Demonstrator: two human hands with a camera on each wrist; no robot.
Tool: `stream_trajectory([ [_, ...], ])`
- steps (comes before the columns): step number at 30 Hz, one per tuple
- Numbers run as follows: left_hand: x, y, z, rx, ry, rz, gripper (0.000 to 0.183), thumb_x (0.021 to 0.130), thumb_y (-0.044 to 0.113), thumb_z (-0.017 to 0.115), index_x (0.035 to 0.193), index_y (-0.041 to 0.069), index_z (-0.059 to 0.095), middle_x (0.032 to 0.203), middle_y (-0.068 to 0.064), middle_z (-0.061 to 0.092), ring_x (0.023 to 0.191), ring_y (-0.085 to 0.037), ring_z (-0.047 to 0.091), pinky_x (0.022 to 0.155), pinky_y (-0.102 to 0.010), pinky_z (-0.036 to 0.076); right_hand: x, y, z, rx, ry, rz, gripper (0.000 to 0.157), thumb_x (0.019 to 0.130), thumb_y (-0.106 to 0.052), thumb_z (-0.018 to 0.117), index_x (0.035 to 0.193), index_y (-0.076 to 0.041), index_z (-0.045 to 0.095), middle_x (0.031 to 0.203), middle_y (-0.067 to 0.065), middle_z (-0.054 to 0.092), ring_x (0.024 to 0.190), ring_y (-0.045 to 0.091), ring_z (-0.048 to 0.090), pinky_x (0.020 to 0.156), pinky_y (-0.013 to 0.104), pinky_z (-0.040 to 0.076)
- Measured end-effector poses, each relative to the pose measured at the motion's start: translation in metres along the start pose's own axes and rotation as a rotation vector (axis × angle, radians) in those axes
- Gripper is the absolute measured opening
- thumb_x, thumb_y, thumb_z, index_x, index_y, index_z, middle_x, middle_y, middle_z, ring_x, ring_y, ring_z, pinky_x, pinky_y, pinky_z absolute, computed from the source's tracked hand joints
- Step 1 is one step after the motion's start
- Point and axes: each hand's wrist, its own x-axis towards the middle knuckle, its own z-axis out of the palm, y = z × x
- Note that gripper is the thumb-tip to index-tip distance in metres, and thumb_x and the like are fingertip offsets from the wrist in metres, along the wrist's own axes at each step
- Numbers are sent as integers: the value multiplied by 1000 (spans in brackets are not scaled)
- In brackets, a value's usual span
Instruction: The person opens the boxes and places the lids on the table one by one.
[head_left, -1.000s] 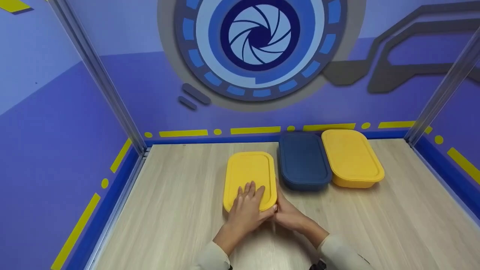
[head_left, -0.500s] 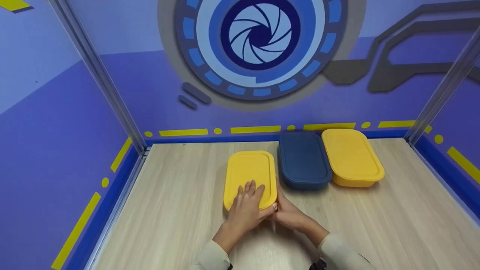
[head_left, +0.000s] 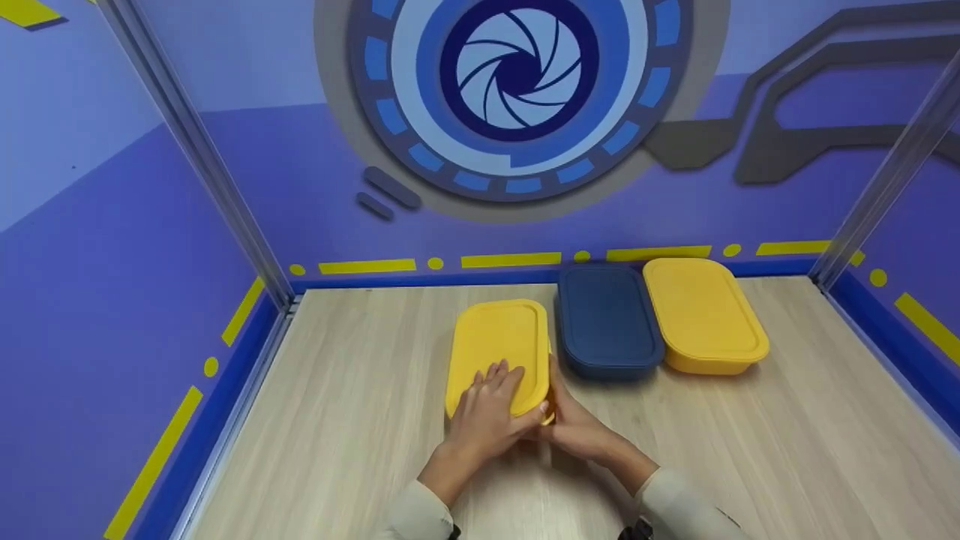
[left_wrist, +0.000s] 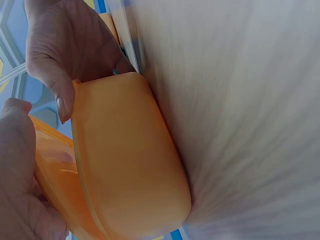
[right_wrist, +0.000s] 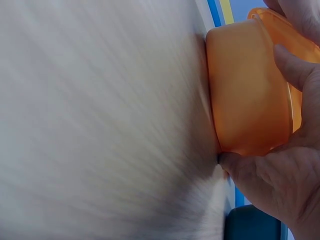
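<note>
A yellow food container stands on the table in front of me, its yellow lid point(head_left: 499, 334) tilted up at the near side. In the left wrist view a gap shows between the lid's edge and the container's rim, above the container's wall point(left_wrist: 127, 150). My left hand point(head_left: 486, 412) holds the lid, fingers spread over its top and thumb at its near right edge. At the near right corner, my right hand point(head_left: 583, 429) grips the container, thumb by the rim and fingers along the side, as the right wrist view shows. The container's inside is hidden.
To the right stands a lidded dark blue container point(head_left: 611, 319), and beside it another lidded yellow container point(head_left: 705, 311). Behind them rises a printed blue-purple wall point(head_left: 450, 232). Side panels border the wooden table point(head_left: 360, 420).
The near edge of the lid has come up off the container, my left hand shifting slightly left with it. My right hand stays at the container's corner.
</note>
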Motion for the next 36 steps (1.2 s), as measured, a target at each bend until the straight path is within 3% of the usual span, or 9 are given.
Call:
stream_trajectory([
  [2,0,0,0,-5,0,-2,70,99,64,59,145,11,64,152,-21,63,144,-37,61,121,-57,47,0,0,0,-2,3,2,135,87,-29,88,171,-33,-17,182,6,-12,166,23,17,134,47,17],
  [4,-1,-1,0,-4,5,0,70,99,63,59,145,11,64,152,-21,63,144,-37,61,121,-56,46,0,0,0,-1,6,-3,135,86,-30,89,171,-34,-17,182,6,-11,166,23,17,134,47,16],
  [10,-2,-2,5,24,27,18,70,99,64,60,143,10,65,149,-23,65,141,-38,63,119,-57,48,0,0,1,1,-10,-7,136,87,-27,88,170,-34,-20,182,6,-12,166,22,15,116,5,19],
  [12,-2,-2,5,29,31,22,69,99,64,60,142,10,66,148,-23,65,140,-38,64,119,-57,48,0,0,1,-9,-10,-2,136,87,-28,88,170,-33,-20,182,8,-12,166,23,14,119,7,19],
  [15,-2,-1,5,33,35,26,69,99,64,60,142,10,66,148,-23,65,140,-38,64,119,-57,48,0,-1,1,-20,-4,-3,136,87,-29,88,170,-31,-20,182,8,-12,166,25,13,129,25,17],
  [17,-2,-1,6,43,35,27,70,99,65,59,142,10,66,148,-24,65,140,-38,64,119,-57,48,0,-1,0,-24,-2,-2,136,87,-29,88,170,-32,-20,182,7,-12,166,23,13,131,30,17],
  [23,-2,1,10,72,29,28,72,100,67,58,142,10,66,149,-24,65,141,-39,63,119,-56,49,0,0,0,-16,-7,-43,136,87,-24,86,170,-30,-21,183,5,-9,164,20,19,115,3,21],
  [31,-2,3,12,90,23,14,70,98,65,60,142,11,66,149,-22,66,141,-37,63,120,-56,48,1,2,-1,47,-40,-72,138,85,-14,86,169,-31,-22,182,1,-14,166,20,14,115,2,22],
  [36,-1,3,13,103,23,15,69,98,64,60,141,11,67,149,-21,66,141,-37,63,119,-56,48,2,6,-6,39,-35,-60,141,84,-20,91,170,-36,-19,183,1,-7,160,19,29,114,4,29],
])
